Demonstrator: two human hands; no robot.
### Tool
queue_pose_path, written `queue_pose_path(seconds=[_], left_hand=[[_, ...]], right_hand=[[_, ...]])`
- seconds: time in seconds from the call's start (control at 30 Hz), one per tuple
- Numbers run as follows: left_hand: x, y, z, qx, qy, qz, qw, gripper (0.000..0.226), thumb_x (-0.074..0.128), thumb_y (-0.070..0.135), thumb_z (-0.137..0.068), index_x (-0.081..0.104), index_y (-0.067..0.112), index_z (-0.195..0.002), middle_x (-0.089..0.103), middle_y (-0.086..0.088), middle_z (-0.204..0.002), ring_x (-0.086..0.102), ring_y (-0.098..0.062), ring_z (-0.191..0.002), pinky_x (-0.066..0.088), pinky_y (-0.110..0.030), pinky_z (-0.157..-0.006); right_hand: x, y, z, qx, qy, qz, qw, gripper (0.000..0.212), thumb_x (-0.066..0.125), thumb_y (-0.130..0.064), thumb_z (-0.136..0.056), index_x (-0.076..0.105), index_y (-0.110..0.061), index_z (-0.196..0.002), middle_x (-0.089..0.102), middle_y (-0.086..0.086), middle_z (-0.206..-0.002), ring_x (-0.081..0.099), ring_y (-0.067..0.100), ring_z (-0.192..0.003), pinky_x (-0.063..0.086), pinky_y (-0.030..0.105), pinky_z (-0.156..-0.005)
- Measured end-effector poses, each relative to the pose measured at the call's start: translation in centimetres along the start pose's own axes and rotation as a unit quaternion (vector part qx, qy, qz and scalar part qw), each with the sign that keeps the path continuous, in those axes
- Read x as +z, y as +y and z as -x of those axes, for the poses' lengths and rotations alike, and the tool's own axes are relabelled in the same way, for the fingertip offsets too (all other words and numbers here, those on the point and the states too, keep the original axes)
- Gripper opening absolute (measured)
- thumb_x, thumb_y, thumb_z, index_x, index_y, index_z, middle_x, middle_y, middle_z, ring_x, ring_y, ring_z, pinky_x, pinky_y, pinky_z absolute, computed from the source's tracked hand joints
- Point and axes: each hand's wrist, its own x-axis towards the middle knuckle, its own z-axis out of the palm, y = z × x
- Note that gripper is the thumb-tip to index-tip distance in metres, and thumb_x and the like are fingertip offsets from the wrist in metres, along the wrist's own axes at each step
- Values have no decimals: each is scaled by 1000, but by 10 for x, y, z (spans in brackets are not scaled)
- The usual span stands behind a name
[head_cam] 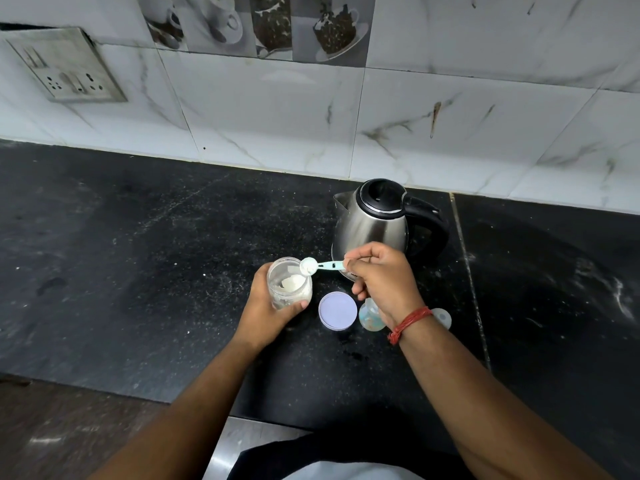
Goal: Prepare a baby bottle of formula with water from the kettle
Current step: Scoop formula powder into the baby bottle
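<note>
over the counter (138, 271), left hand (266, 313) curled round jar (289, 282), right hand (384, 282) pinching powder-filled scoop (313, 265)

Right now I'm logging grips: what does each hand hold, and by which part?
Left hand grips the clear plastic powder jar round its side. Right hand pinches the pale blue measuring scoop by its handle end.

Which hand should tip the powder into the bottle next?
Right. The right hand already pinches the scoop, loaded with powder, and the bottle stands just beneath its wrist. The left hand is busy gripping the jar.
</note>
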Motion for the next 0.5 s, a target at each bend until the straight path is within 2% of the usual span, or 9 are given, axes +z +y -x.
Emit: queue_pose_path(seconds=[0.07, 0.13, 0.2, 0.27, 0.33, 0.4, 0.5], left_hand=[[-1, 0, -1, -1, -15, 9, 1000, 87, 90, 13, -76, 36, 24, -143, 50, 13, -140, 51, 11, -125, 40, -8, -104], [-3, 0, 0, -10, -16, 18, 1000, 97, 91, 28, -73, 32, 21, -150, 48, 15, -144, 48, 9, -129, 40, -15, -110], [-5, 4, 3, -11, 9, 8, 1000, 103, 82, 47, -73, 27, 25, -156, 42, 21, -150, 40, 15, -135, 33, -15, -113], [-9, 12, 4, 26, 54, -24, 998, 98, 71, 59, -78, 27, 25, -158, 35, 18, -157, 30, 16, -141, 27, -17, -117], [-12, 25, 4, 98, 86, -64, 989, 86, 67, 57, -83, 34, 20, -154, 33, 13, -161, 32, 1, -147, 28, -24, -121], [-11, 41, 3, 171, 91, -88, 977, 77, 67, 48, -86, 39, 13, -149, 35, 7, -161, 36, -14, -149, 31, -37, -122], [0, 66, 1, 231, 82, -95, 965, 73, 67, 45, -87, 43, 6, -144, 38, 1, -158, 37, -18, -148, 31, -36, -121]], right_hand=[[-2, 0, 0, 1, 2, -4, 1000, 11, 66, 1, -90, 69, -9, -86, 67, 5, -68, 52, 10, -40, 40, 22, -39], [-4, 0, 0, 1, 2, -8, 1000, 10, 65, 1, -90, 69, -8, -87, 66, 5, -67, 51, 9, -40, 40, 21, -38], [-7, 0, -1, 1, 3, -12, 1000, 7, 65, 1, -90, 69, -5, -89, 66, 5, -66, 51, 9, -40, 40, 20, -38], [-12, -1, -1, 3, 7, -18, 1000, 7, 64, 1, -90, 69, -4, -89, 68, 10, -70, 51, 9, -39, 39, 20, -38], [-20, -1, -2, 1, 11, -26, 1000, 11, 64, 1, -90, 69, -8, -86, 69, 16, -75, 50, 9, -39, 39, 20, -38], [-29, -1, -1, -5, 19, -35, 999, 14, 65, 1, -90, 69, -11, -84, 69, 13, -73, 50, 10, -39, 39, 21, -39], [-46, -1, 0, -16, 40, -46, 998, 12, 65, 2, -90, 70, -9, -86, 67, 11, -72, 49, 12, -41, 39, 22, -39]])
